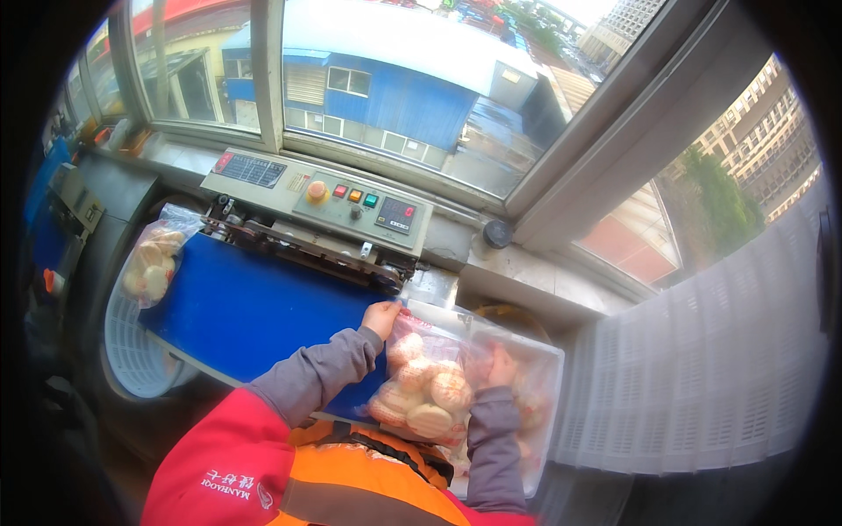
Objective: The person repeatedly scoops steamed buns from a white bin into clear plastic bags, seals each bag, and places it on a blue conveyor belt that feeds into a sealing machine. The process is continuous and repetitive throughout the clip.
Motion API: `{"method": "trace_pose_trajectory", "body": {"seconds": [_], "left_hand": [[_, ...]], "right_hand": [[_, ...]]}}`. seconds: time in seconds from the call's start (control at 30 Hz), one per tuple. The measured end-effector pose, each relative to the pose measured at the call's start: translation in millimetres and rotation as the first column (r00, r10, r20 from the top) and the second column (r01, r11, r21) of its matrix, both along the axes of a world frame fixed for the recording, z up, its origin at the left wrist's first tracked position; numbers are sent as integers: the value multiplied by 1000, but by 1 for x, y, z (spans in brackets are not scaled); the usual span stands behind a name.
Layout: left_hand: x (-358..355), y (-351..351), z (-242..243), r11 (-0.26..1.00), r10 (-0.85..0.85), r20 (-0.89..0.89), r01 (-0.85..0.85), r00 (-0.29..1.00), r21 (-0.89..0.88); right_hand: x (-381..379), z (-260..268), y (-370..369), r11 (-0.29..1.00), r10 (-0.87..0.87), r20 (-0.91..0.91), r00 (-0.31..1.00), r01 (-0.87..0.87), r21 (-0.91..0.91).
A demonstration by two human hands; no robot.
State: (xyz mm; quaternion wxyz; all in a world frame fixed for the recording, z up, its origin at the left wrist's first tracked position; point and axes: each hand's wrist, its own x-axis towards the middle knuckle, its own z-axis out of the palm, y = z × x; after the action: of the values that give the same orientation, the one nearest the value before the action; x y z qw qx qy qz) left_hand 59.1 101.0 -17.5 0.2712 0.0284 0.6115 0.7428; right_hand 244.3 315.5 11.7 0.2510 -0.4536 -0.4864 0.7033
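Observation:
A clear plastic bag of round pale buns (pixel 429 388) with red print lies at the right end of a blue conveyor belt (pixel 263 296). My left hand (pixel 380 320) pinches the upper left corner of this bag, close to the right end of a continuous band sealer (pixel 316 204). At the bag's upper right edge, my right hand (pixel 502 365) grips the film, its fingers partly blurred behind the plastic. Another filled bag (pixel 154 263) hangs at the belt's far left end, with its top by the sealer's outlet.
Under the belt's left end stands a white round plastic basket (pixel 135 352). A white plastic crate (pixel 549 394) with more bagged buns sits beneath my right arm. Stacked white perforated crates (pixel 691 368) rise at the right. Behind the sealer runs a window ledge (pixel 546 269) with a dark round object (pixel 497 234).

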Motion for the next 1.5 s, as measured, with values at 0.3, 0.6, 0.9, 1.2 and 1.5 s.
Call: {"method": "trace_pose_trajectory", "body": {"seconds": [0.3,0.6,0.9,1.2,1.5], "left_hand": [[-10,-12,-13,984,94,-70,-103,993,-147],[-17,-28,1,976,175,-153,-192,973,-100],[-22,-44,16,961,201,-193,-232,961,-154],[-28,-60,22,936,254,-285,-309,924,-167],[-45,-83,12,946,236,-258,-282,937,-159]], "right_hand": [[-34,-2,10,994,89,-77,993,-93,-50],[-56,-15,7,991,86,-173,981,-102,-83],[-79,-10,-11,996,57,-158,986,-68,-63],[-89,-15,-26,998,67,-99,993,-67,2],[-106,-38,-37,991,90,-104,990,-79,109]]}}
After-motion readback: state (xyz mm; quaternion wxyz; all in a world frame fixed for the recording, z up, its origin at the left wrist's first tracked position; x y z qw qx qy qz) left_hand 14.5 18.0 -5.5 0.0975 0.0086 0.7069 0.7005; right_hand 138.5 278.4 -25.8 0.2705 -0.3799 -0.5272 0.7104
